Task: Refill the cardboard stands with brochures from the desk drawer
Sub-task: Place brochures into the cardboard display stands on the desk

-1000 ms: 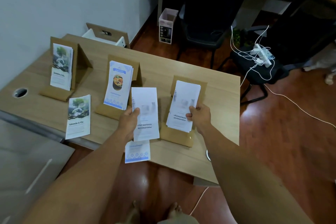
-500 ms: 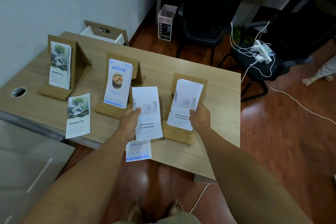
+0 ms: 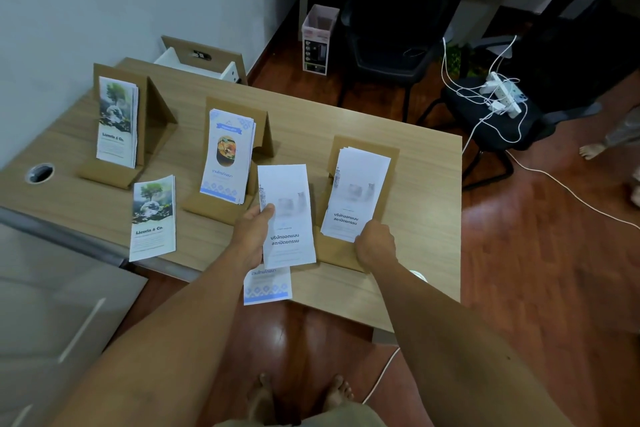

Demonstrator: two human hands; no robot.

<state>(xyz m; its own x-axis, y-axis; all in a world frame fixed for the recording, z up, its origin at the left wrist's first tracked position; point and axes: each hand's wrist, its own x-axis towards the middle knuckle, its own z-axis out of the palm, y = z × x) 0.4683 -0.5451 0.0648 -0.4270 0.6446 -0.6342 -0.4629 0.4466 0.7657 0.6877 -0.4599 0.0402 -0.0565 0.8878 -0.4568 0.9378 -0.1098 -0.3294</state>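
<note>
Three cardboard stands sit on the wooden desk [image 3: 426, 184]. The left stand [image 3: 152, 107] holds tree brochures [image 3: 117, 121]. The middle stand [image 3: 259, 125] holds blue-patterned brochures [image 3: 227, 156]. The right stand [image 3: 388, 166] holds a stack of white brochures [image 3: 356, 191]; my right hand [image 3: 375, 246] grips that stack's lower edge. My left hand [image 3: 251, 236] holds another white brochure [image 3: 287, 215] upright between the middle and right stands. A loose tree brochure [image 3: 153, 217] and a loose blue brochure [image 3: 267, 284] lie flat near the desk's front edge.
An open white drawer [image 3: 197, 62] shows behind the desk's far corner. A cable hole [image 3: 40, 173] is at the desk's left. Black chairs [image 3: 398, 17], a power strip with white cables [image 3: 502, 97] and a small box [image 3: 317, 38] stand on the red-brown floor. Another person's foot [image 3: 592, 151] is at right.
My right hand has slid from the left side of the white stack down to its lower right corner, settling the stack in the right stand. My left hand keeps its brochure in place.
</note>
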